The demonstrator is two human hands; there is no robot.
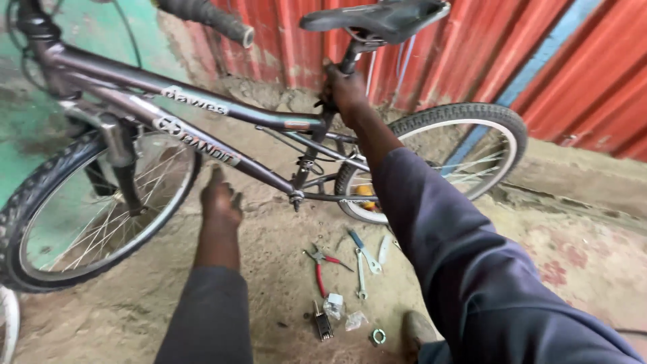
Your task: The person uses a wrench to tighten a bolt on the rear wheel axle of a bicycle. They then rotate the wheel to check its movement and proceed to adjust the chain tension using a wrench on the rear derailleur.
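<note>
1. Bicycle (202,111): stands upright on the dirt floor (135,303), close to the red corrugated wall (472,54). Judged step: steadying the frame for work near the crank.
2. Right hand (345,87): fingers wrapped around the seat post (350,59) just below the saddle (377,17), holding the bicycle.
3. Left hand (220,199): fingers loosely spread, holding nothing, just below the down tube (222,156) and short of the bottom bracket (296,197).
4. Next move calls for keeping the seat-post grip firm while the free hand closes on the bracket.
5. Room: open floor under the frame; front wheel (87,209) bounds the left.
6. Hazards: pliers (320,266) and spanners (364,256) lie near the person's shoe (418,330).
</note>
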